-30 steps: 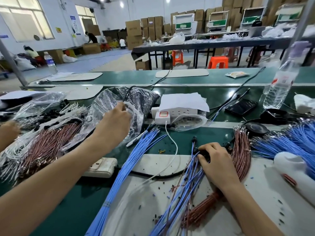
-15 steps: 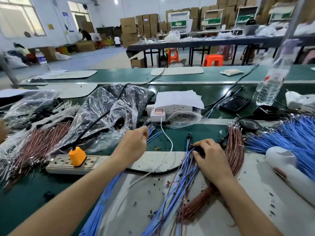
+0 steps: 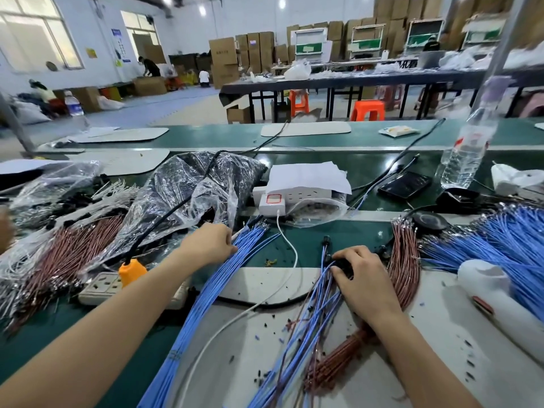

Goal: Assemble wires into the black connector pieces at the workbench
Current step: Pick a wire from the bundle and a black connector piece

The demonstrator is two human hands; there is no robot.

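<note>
Under your right hand [image 3: 363, 279], at the pale mat [image 3: 259, 285] edge, sits the black connector [image 3: 343, 264], gripped by curled fingers, blue wires [image 3: 321, 304] trailing from it. Your left hand [image 3: 209, 244] pinches the long blue bundle [image 3: 206, 304] near its tips.

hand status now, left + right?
Left hand: closed, pinching wire from the blue wire bundle.
Right hand: closed, gripping a black connector with wires attached.

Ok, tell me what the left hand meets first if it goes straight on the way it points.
The left hand meets the blue wire bundle at once; it lies at the fingertips, contact unclear.
</note>
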